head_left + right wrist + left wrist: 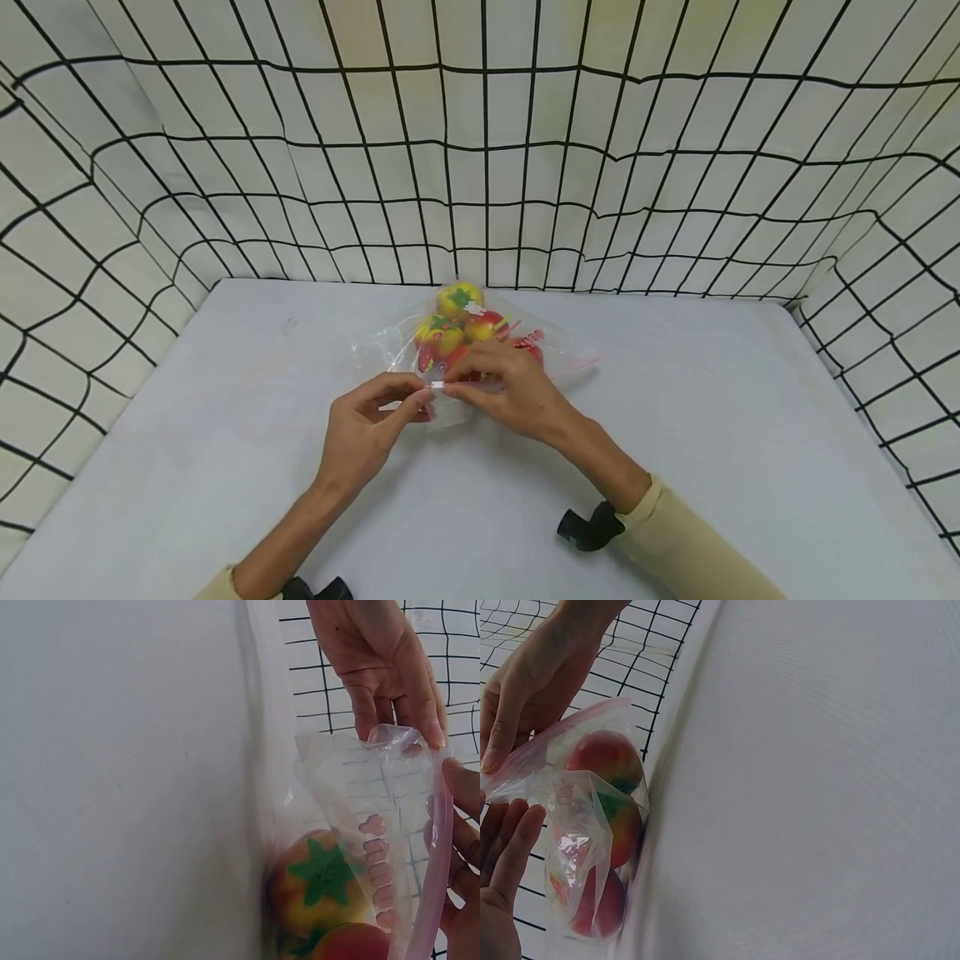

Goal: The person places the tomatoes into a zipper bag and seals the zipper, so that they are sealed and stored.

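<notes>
A clear zip bag [386, 343] with red print stands at the middle of the table, holding several red-and-yellow round fruits [460, 298] with green star-shaped tops. Along its mouth runs a pink zip strip [444, 855]. My left hand [363, 433] pinches the end of the bag's mouth between thumb and fingers, right at a small white slider [438, 385]. On the slider's other side, my right hand [517, 393] grips the zip strip, thumb toward me. The fingertips of both hands nearly meet there. Part of the fruit is hidden behind my right hand.
A white-covered table [225, 433] lies under the bag. Black grid netting [486, 150] over pale walls rises along the back and both sides. Black angled pieces [591, 527] sit at both wrists beside the beige sleeves [690, 550].
</notes>
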